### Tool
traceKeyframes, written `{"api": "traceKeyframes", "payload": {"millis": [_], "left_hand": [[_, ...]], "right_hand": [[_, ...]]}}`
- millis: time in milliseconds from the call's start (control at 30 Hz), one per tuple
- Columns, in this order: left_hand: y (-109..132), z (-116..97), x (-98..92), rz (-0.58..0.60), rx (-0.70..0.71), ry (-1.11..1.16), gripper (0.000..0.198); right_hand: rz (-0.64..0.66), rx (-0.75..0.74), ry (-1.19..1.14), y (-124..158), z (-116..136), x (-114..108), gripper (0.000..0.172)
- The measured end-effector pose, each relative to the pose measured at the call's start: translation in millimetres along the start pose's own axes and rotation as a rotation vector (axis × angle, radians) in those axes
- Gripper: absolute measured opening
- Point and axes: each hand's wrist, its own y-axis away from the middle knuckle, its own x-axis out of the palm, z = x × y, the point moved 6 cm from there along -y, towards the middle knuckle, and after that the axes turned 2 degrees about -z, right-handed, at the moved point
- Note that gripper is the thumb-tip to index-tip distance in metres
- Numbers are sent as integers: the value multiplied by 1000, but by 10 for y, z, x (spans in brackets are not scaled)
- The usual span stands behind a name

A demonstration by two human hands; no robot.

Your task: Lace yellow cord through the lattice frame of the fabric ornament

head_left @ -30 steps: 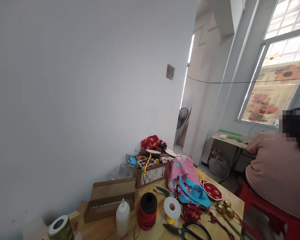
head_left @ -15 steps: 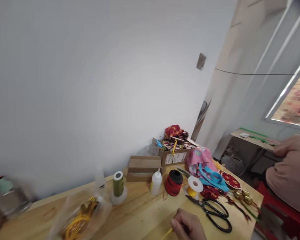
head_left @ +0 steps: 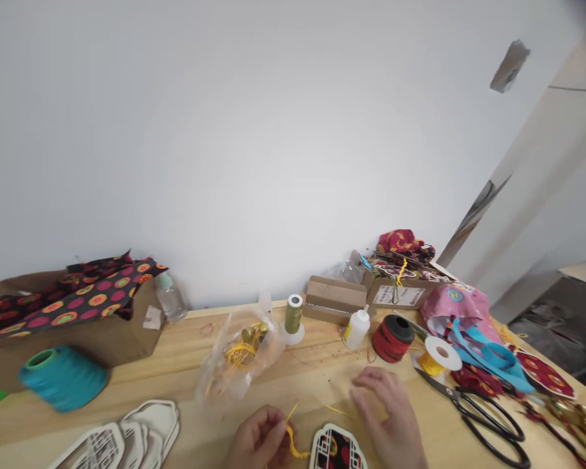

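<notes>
Left hand (head_left: 261, 438) pinches one yellow cord (head_left: 293, 444) at table (head_left: 166, 378) near edge; right hand (head_left: 390, 420) flat, fingers open. Four spools (head_left: 393, 339), one scissors (head_left: 488, 420).

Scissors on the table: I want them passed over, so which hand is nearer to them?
Right. The right hand rests on the table just left of the scissors; the left hand, pinching a yellow cord, sits farther left, beyond the right hand.

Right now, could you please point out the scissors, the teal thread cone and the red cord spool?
scissors (head_left: 453, 396), head view, at the pivot.
teal thread cone (head_left: 66, 379), head view, middle of its wound side.
red cord spool (head_left: 388, 345), head view, on its red wound side.
</notes>
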Motion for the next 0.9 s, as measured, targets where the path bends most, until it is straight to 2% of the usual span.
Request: {"api": "traceKeyframes", "payload": {"millis": [67,133,167,233,300,400,500,600,767,900], "left_hand": [[26,-43,16,26,21,-25,30],[51,-95,28,48,62,-56,27],[62,-119,29,49,85,-68,26],[83,-152,24,33,117,-102,25],[95,-162,10,-3,126,-171,26],[84,-133,-2,-41,105,-272,30],[51,-90,31,10,92,-317,29],[43,-75,81,69,76,-347,28],[61,-146,123,12,59,-418,32],[-6,-192,142,4,46,-406,33]], "right_hand": [[119,-167,-116,102,282,245,11],[171,-318,-192,239,505,431,18],[179,-315,-190,288,542,500,21],[198,-297,-185,351,558,577,16],[222,-290,-159,360,528,570,5],[247,-301,-114,308,466,465,10],[234,-301,-100,262,408,377,13],[241,-298,-123,280,361,401,12],[380,-257,-244,266,285,525,5],[491,-259,-382,-33,276,462,3]]}}
